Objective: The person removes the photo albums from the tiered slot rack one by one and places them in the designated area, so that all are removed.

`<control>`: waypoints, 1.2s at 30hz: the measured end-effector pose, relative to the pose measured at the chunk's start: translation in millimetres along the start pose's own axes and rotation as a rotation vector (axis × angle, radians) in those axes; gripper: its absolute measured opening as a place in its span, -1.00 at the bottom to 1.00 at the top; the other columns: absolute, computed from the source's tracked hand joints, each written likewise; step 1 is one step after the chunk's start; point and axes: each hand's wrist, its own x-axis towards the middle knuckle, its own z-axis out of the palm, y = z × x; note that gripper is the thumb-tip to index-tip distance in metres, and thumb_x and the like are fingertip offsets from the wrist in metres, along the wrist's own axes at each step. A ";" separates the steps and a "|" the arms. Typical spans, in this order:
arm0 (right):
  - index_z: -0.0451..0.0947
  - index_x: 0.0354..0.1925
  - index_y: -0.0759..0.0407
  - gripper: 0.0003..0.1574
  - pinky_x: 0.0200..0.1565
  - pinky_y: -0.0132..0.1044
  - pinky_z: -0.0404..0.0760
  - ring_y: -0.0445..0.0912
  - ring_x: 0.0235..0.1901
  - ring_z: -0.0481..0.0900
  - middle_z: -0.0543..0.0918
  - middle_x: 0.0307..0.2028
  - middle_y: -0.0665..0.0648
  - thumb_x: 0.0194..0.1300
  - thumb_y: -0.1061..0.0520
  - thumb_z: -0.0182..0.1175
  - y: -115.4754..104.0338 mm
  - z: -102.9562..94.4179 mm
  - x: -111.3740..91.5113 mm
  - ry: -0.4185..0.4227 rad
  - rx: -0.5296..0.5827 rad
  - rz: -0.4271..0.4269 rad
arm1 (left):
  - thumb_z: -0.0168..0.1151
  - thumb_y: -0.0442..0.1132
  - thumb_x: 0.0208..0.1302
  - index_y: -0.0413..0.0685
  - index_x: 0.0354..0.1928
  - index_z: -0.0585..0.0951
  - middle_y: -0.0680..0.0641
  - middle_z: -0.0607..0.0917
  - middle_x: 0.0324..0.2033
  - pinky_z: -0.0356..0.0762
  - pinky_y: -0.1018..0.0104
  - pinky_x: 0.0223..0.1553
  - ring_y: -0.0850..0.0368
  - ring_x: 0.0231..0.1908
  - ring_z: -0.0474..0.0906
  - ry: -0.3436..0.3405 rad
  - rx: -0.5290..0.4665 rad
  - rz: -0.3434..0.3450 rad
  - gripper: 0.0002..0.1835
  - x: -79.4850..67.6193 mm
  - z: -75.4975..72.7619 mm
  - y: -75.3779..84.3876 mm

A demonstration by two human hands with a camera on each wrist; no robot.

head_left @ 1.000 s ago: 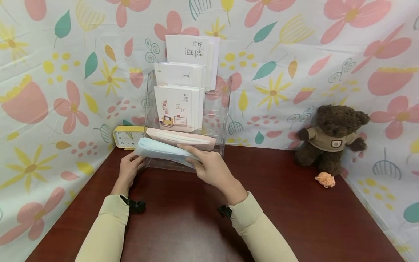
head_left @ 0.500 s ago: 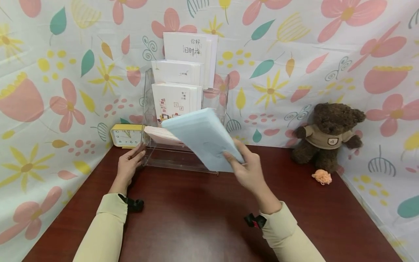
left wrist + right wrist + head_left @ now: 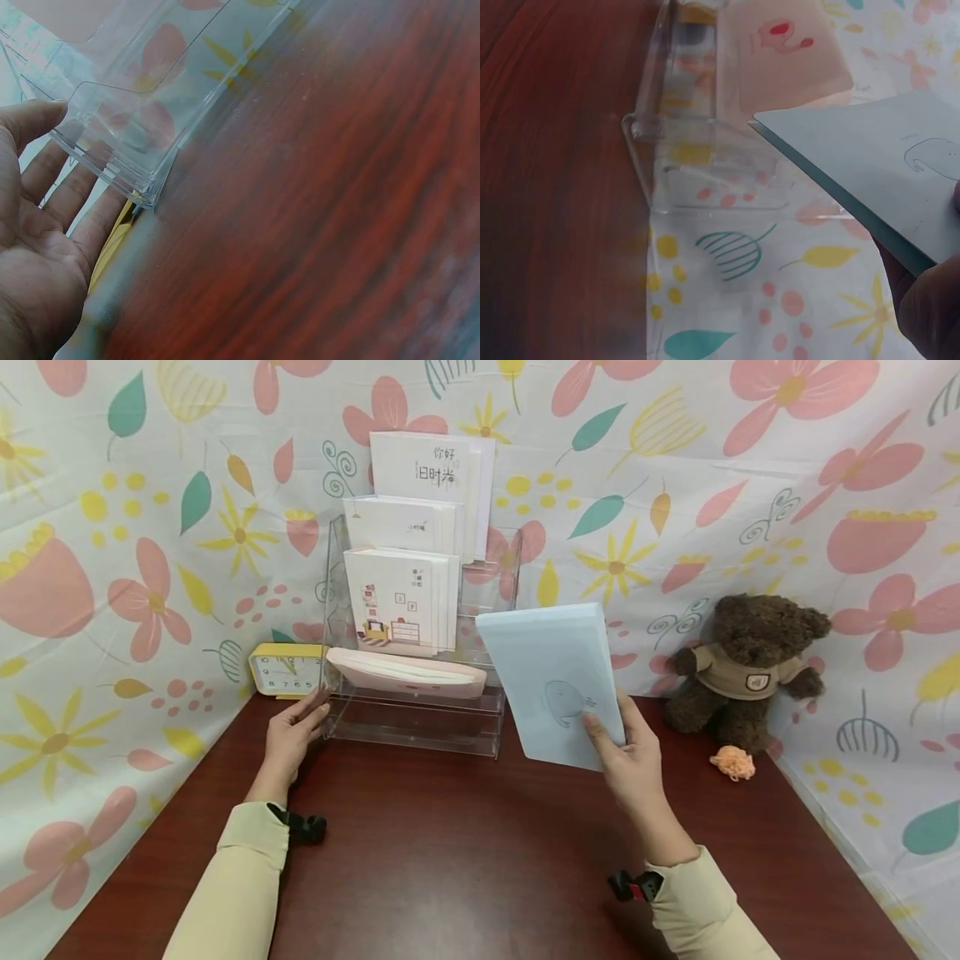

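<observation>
My right hand (image 3: 633, 760) holds a light blue notebook (image 3: 551, 685) by its right edge, thumb on the cover with a small line drawing. The notebook is raised off the table, to the right of a clear acrylic display rack (image 3: 412, 731). At the rack's lower left side, my left hand (image 3: 288, 739) steadies it; in the left wrist view the thumb lies on the near side of the clear panel and the fingers behind it. A pink notebook (image 3: 408, 675) leans in a lower tier. White books with printed covers (image 3: 393, 602) stand in the tiers above.
A yellow alarm clock (image 3: 288, 670) stands behind the left hand, against the rack's left side. At the right back sits a brown teddy bear (image 3: 750, 668), with an orange yarn-like ball (image 3: 732, 763) before it. Floral cloth (image 3: 622, 468) hangs behind the dark red table (image 3: 420, 860).
My right hand has lifted the blue notebook out from the rack's front, carried it right and turned its cover toward me. The left hand stays at the rack's left side.
</observation>
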 end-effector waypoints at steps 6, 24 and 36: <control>0.48 0.34 0.15 -0.44 -0.21 -0.42 0.66 -0.18 -0.04 0.65 0.66 0.07 -0.02 0.41 0.30 0.24 31.6 -3.3 1.2 0.060 0.078 -0.018 | 0.35 -0.11 0.36 0.11 0.41 0.47 0.11 0.59 0.24 0.60 0.32 0.07 0.40 0.08 0.59 0.003 -0.027 0.011 -0.41 1.0 -0.2 -2.1; 0.33 0.47 -0.13 -0.34 -0.27 -0.37 0.71 -0.18 -0.16 0.69 0.59 0.19 0.06 0.47 0.02 0.20 133.7 -1.3 -13.6 0.162 0.275 0.379 | 0.36 -0.06 0.35 0.17 0.41 0.47 0.06 0.58 0.26 0.59 0.29 0.09 0.41 0.07 0.59 0.014 0.008 -0.007 -0.40 0.8 -0.9 -0.2; 0.30 0.49 -0.13 -0.30 -0.27 -0.38 0.67 -0.20 -0.18 0.67 0.56 0.22 0.15 0.47 -0.06 0.20 137.8 -1.5 -14.7 0.116 0.160 0.475 | 0.37 0.01 0.32 0.21 0.40 0.48 0.15 0.60 0.23 0.57 0.31 0.08 0.43 0.08 0.57 0.008 0.031 -0.017 -0.39 0.0 -1.4 -1.8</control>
